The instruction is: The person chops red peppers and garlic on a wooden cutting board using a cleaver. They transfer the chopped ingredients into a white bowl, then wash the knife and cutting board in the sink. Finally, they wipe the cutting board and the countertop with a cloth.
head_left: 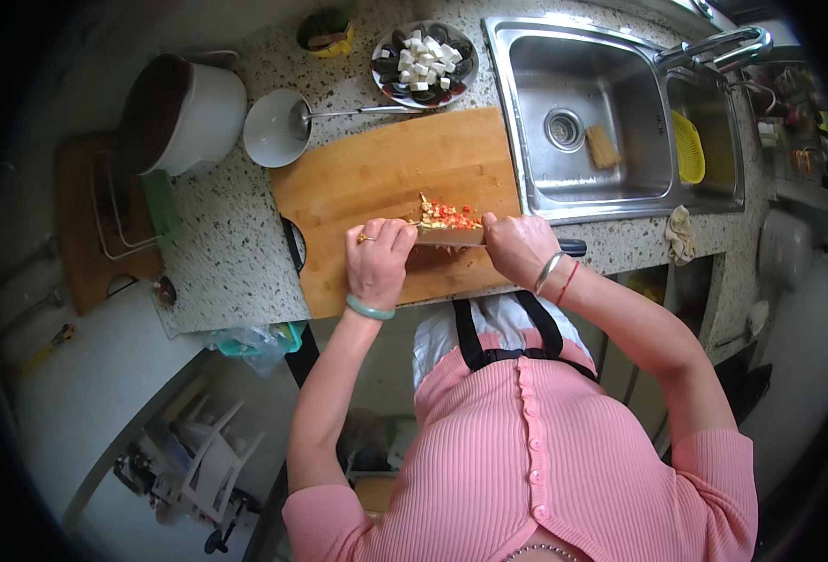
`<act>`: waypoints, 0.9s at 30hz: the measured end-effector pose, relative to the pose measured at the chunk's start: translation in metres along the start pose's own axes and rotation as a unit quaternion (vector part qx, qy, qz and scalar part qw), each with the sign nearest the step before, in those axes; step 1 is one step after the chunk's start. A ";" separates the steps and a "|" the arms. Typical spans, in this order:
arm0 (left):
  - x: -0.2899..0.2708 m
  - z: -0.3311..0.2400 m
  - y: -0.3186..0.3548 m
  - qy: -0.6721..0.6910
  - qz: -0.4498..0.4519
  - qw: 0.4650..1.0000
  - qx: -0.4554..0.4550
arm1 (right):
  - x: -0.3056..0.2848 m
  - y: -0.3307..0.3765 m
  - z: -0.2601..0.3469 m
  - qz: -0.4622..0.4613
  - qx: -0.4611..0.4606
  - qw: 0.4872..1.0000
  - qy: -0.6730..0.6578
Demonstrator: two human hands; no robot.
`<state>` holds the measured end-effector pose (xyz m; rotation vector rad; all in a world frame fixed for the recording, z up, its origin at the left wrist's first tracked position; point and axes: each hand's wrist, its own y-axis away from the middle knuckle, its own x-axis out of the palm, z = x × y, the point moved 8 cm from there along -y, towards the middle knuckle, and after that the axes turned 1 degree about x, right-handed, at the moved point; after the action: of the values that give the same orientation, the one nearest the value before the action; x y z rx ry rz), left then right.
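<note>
Head view: chopped bits (pixel 451 217) lie on the board (pixel 386 169) beside the knife (pixel 449 238).
Right hand (pixel 523 249): closed around the knife's handle end.
Left hand (pixel 377 262): at the tip end, grip unclear.
Chopping: best rocked evenly, fingertips above the edge.

The counter (pixel 222 262) has a pale, speckled surface. Directly on it lies a wooden cutting board (pixel 386 159), just beside the set-in steel sink (pixel 611 84). Behind the board stand a white bowl (pixel 268 140), a round plate (pixel 468 75) and a small yellow container (pixel 339 45). A large white pot (pixel 215 108) stands to the left; a crumpled cloth (pixel 680 234) lies in front of the sink.
</note>
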<state>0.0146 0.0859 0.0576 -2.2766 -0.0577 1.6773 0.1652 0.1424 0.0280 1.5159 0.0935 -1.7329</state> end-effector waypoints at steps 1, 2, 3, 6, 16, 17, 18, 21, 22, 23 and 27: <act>0.000 -0.001 0.004 0.012 0.019 1.000 0.009 | 0.007 0.005 0.003 0.021 0.005 1.000 -0.016; -0.002 0.001 0.006 0.020 0.035 0.999 0.018 | 0.011 0.006 0.006 0.039 0.006 0.999 -0.030; -0.003 0.002 0.009 0.028 0.051 0.998 0.027 | 0.016 0.009 0.008 0.056 0.008 0.997 -0.044; 0.006 0.004 0.024 0.046 0.091 0.994 0.027 | 0.040 0.015 0.016 0.100 0.001 0.991 -0.084; 0.017 0.008 0.013 0.023 0.036 0.999 0.031 | 0.027 -0.007 0.002 0.028 -0.014 0.999 -0.011; 0.016 0.008 0.010 0.021 0.029 0.999 0.024 | 0.015 -0.006 0.000 0.013 -0.009 1.000 -0.003; 0.012 0.007 0.007 0.020 0.022 0.999 0.017 | 0.007 -0.008 0.000 0.007 -0.014 1.000 0.008; 0.017 0.009 0.007 0.011 0.010 1.000 -0.001 | -0.004 -0.017 -0.001 0.001 -0.029 0.999 0.034; 0.021 0.010 0.008 0.006 0.007 1.000 -0.006 | -0.002 -0.019 -0.001 0.006 -0.032 0.999 0.039; 0.024 0.010 0.008 0.002 0.008 1.000 -0.012 | 0.002 -0.021 -0.003 0.012 -0.034 0.998 0.044; 0.031 -0.002 0.013 -0.028 0.004 0.999 -0.027 | 0.022 -0.019 -0.014 -0.036 -0.020 0.999 0.012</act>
<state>0.0244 0.0794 0.0258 -2.2709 -0.1088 1.7655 0.1662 0.1511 -0.0029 1.5224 0.1964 -1.7593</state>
